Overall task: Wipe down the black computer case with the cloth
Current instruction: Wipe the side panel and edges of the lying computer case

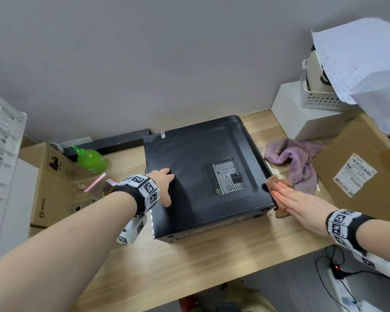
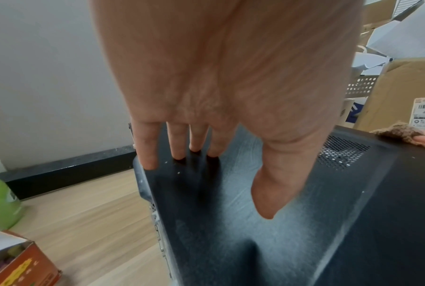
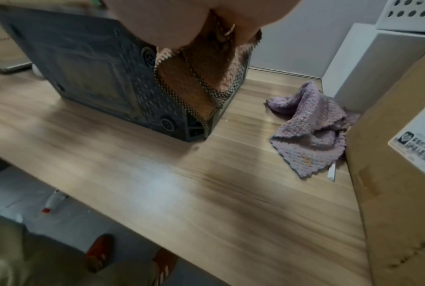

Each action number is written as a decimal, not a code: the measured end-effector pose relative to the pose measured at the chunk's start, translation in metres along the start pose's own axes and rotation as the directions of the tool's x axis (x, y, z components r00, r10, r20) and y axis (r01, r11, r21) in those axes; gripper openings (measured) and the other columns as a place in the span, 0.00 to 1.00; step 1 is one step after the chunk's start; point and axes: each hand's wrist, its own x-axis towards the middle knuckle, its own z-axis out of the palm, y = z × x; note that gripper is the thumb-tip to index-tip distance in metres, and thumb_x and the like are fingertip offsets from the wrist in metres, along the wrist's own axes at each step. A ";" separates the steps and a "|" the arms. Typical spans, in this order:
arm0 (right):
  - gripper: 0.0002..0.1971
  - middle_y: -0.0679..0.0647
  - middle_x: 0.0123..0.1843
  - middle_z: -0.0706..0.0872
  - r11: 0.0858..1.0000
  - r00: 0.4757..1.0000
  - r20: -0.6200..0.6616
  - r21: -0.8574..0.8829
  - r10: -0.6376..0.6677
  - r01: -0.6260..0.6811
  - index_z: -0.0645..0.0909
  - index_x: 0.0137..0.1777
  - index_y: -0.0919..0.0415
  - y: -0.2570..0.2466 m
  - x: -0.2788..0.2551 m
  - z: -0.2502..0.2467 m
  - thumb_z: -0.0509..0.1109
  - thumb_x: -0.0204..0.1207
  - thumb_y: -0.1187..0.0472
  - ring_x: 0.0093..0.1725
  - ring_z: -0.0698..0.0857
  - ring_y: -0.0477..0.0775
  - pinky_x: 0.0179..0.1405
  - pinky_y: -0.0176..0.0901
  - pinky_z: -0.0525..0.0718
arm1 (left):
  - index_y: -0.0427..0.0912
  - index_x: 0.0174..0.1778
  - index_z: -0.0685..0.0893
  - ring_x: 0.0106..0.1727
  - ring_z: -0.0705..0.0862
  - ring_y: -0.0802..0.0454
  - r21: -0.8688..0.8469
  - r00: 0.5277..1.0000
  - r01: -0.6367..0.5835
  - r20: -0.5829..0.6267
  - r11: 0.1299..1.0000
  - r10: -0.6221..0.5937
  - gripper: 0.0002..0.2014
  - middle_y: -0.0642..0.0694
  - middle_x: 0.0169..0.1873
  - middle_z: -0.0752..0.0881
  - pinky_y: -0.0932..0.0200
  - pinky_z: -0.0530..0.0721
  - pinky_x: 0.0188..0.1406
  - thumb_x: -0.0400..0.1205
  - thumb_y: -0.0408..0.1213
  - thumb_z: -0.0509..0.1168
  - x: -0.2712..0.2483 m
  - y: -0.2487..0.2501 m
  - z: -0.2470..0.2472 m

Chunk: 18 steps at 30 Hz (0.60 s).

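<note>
The black computer case [image 1: 203, 176] lies on its side on the wooden desk [image 1: 189, 262], with a mesh vent [image 1: 223, 176] in its dusty top panel [image 2: 280, 222]. My left hand [image 1: 164, 188] rests flat on the top panel near its left edge, fingers straight [image 2: 182, 143]. My right hand [image 1: 302, 206] presses a brown cloth [image 1: 277, 194] flat against the case's right side wall with straight fingers. In the right wrist view the brown cloth [image 3: 196, 81] hangs down over that wall of the case [image 3: 84, 67], near the front corner.
A purple cloth [image 1: 297, 161] lies crumpled on the desk right of the case. A large cardboard box [image 1: 360, 170] stands at the right, a white box [image 1: 302, 111] and basket behind it. A green bottle [image 1: 90, 161] and another cardboard box [image 1: 47, 188] sit at the left.
</note>
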 end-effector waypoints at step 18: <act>0.08 0.44 0.53 0.83 0.880 0.905 -0.209 0.392 0.370 -0.269 0.85 0.57 0.50 -0.016 0.023 -0.022 0.69 0.80 0.59 0.51 0.83 0.48 0.53 0.48 0.82 | 0.49 0.87 0.58 0.83 0.61 0.44 -0.037 0.998 -0.015 -0.053 0.999 0.013 0.46 0.49 0.87 0.53 0.46 0.74 0.76 0.74 0.50 0.73 0.000 -0.004 0.000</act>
